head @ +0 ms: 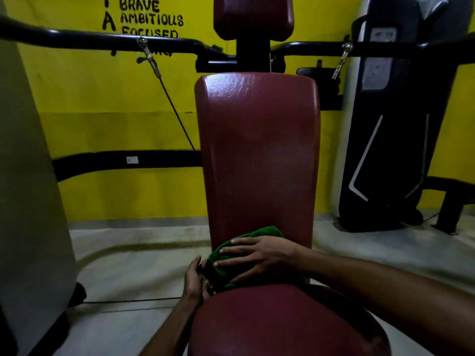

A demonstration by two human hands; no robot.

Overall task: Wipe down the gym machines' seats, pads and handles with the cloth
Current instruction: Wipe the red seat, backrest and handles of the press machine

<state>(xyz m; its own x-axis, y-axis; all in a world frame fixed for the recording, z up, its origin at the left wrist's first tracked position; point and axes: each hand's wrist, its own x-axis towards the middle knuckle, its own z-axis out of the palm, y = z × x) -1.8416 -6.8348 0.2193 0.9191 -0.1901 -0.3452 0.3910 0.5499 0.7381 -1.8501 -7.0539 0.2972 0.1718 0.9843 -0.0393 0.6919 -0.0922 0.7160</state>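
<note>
A dark red back pad (259, 155) stands upright in the middle, with a red seat (280, 322) below it and a red head pad (253, 16) above. A green cloth (231, 250) lies against the bottom of the back pad. My right hand (257, 255) presses flat on the cloth with straight fingers. My left hand (196, 280) sits at the left edge of the gap between seat and back pad, its fingers curled round the dark lower end of the cloth.
Black machine arms (102, 38) with cable clips run left and right behind the pad. A black frame bar (123, 161) crosses at the left. A grey column (28, 191) fills the left edge. Another black machine (390, 124) stands at the right before the yellow wall.
</note>
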